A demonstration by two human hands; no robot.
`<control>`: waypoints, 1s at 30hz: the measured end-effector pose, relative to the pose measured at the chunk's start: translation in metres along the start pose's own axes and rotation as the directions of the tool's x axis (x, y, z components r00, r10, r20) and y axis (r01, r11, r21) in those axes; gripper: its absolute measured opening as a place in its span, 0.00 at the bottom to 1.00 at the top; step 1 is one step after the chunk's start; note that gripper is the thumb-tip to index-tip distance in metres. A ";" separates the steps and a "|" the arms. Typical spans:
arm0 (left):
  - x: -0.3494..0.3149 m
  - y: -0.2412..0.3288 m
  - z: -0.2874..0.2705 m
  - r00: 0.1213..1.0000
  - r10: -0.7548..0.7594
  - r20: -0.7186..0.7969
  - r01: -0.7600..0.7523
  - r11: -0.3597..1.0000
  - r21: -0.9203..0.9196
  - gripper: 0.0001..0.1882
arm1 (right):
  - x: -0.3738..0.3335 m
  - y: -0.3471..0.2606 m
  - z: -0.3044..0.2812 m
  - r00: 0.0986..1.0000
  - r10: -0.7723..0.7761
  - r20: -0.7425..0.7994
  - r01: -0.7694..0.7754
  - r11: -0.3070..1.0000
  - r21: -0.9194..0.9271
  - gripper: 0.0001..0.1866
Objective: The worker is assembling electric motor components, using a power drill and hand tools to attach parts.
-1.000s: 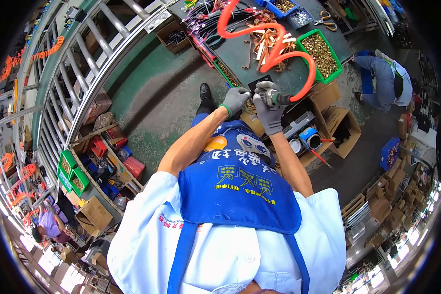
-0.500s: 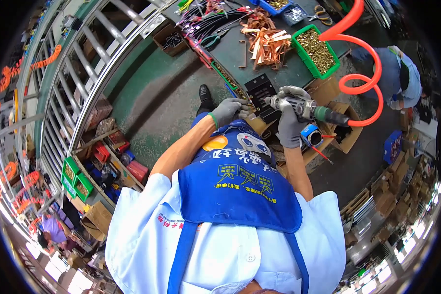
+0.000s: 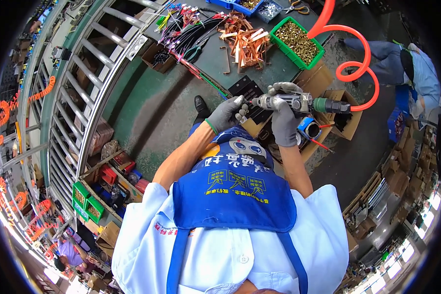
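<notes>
My gloved right hand grips a grey metal air screwdriver or similar air tool, its coiled orange-red hose running off to the right. The tool lies level, its nose pointing left. My gloved left hand is closed right at the nose, thumb and fingers curled; whatever they pinch is too small to make out. Just beyond both hands, a black slotted plate sits at the near edge of the green bench, partly hidden by the tool.
On the bench are copper strips, a green tray of brass fasteners, bundled cables, green-handled pliers and scissors-like pliers. Open cardboard boxes stand right. A co-worker bends at far right.
My left hand has come right and up to the tool's nose, its fingers curling in. The tool has shifted slightly left and tilted to level. The whole view has shifted a little.
</notes>
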State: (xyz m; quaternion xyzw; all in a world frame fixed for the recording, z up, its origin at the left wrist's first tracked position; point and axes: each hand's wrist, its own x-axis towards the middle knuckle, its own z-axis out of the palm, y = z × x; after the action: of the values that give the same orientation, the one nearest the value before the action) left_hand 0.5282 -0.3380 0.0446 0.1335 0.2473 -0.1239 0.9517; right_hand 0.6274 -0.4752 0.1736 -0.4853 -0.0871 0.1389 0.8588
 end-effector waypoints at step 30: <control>0.004 -0.010 -0.044 0.841 0.142 -0.522 0.075 0.925 0.372 0.09 | -0.002 0.069 -0.006 0.996 0.089 0.006 -0.088 0.993 -0.080 0.19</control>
State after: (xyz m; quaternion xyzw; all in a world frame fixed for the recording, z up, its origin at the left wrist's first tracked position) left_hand 0.5096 -0.3340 0.0039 0.3481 0.4739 -0.1096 0.8014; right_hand 0.6163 -0.4469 0.1114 -0.5221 -0.0749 0.1754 0.8313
